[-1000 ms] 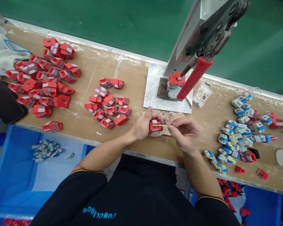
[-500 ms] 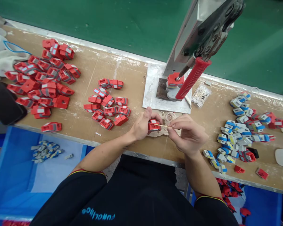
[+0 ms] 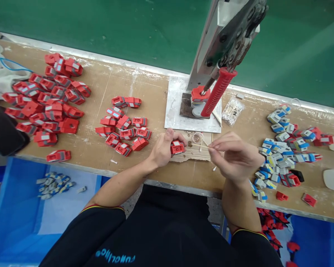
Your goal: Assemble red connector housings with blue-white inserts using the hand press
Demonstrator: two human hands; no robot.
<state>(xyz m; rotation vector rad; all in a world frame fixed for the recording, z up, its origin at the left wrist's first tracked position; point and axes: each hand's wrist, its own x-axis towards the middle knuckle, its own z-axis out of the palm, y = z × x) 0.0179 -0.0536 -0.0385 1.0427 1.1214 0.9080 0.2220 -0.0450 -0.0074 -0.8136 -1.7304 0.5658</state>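
Observation:
My left hand (image 3: 164, 148) is closed round a red toy vehicle part (image 3: 178, 147), its recessed side facing up. Between the thumb and fingertips of my right hand (image 3: 235, 155) is a thin pale stick (image 3: 200, 145), which points left toward the red part with its tip apart from it. The stick looks like a cotton swab, but its tip is too small to make out. Just below it lie a small clear round dish (image 3: 196, 138) and a torn piece of cardboard (image 3: 190, 156).
A lever press with a red handle (image 3: 219, 92) stands on a metal plate (image 3: 174, 111), a red part (image 3: 199, 93) under its rod. Red parts (image 3: 125, 133) lie left, blue-and-grey parts (image 3: 281, 154) right. A swab packet (image 3: 233, 110) lies behind my right hand; blue bins (image 3: 5, 222) sit below.
My right hand has drawn back to the right with the stick, whose tip has left the red part. My left hand still holds that part. The whole view has shifted slightly.

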